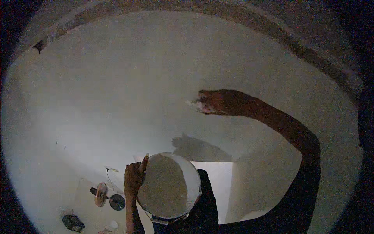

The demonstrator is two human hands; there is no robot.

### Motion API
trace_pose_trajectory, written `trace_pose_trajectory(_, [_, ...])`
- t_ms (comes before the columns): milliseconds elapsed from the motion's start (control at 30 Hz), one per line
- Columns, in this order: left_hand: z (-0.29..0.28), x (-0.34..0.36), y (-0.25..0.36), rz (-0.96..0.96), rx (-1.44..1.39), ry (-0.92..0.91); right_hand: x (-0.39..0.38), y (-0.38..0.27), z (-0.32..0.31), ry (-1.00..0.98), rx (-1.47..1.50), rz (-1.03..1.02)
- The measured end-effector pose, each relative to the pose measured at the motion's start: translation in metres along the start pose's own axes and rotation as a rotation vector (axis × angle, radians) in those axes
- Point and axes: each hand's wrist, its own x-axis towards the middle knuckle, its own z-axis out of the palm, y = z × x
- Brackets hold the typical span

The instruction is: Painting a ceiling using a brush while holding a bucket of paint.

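My left hand [134,175] grips the rim of a round white bucket [163,187] at the bottom centre, thumb raised over its edge; the bucket has a wire handle and a greyish inside whose contents I cannot make out clearly. My right hand [212,102] is raised against a broad pale plastered wall [117,70], its fingers curled around or smeared with a whitish lump that is too blurred to name. I cannot tell whether those fingers touch the wall. A shadow falls on the wall below my right hand.
A rough brownish strip [257,24] curves along the wall's upper edge, with a dark chipped spot at left. At lower left are a pinkish disc-like object [100,194], dark round objects [117,202], a hanging wire and a dark item [73,222]. A bright opening [222,187] lies behind the bucket.
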Motion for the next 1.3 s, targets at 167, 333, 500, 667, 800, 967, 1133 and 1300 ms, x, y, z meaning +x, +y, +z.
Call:
trace_pose_trajectory(167, [-0.006, 0.003, 0.001, -0.04, -0.02, -0.099, 0.007, 0.047, -0.086, -0.095, 0.374, 0.832])
trace_pose_trajectory(333, [0.006, 0.004, 0.002, -0.044, -0.005, -0.061, -0.014, 0.069, -0.111, 0.201, 0.156, 0.81])
trace_pose_trajectory(500, [-0.001, 0.006, 0.001, -0.047, -0.002, -0.103, -0.02, 0.019, -0.012, -0.064, 0.744, 0.42])
trace_pose_trajectory(667, [-0.001, 0.008, 0.002, 0.013, 0.041, -0.058, -0.011, 0.029, -0.028, -0.124, 0.401, 0.504])
trace_pose_trajectory(800, [-0.007, 0.005, 0.001, 0.0, 0.026, -0.034, -0.006, 0.075, -0.102, 0.244, 0.518, 0.836])
trace_pose_trajectory(967, [-0.01, 0.009, 0.004, -0.03, -0.018, -0.124, -0.006, 0.075, -0.063, 0.364, 0.578, 0.654])
trace_pose_trajectory(1133, [0.002, 0.01, 0.002, -0.307, -0.276, -0.107, 0.023, 0.008, -0.055, -0.411, -0.23, -0.032])
trace_pose_trajectory(1300, [0.004, -0.009, -0.005, -0.043, 0.011, -0.043, 0.026, 0.076, -0.048, 0.083, 0.334, 0.51])
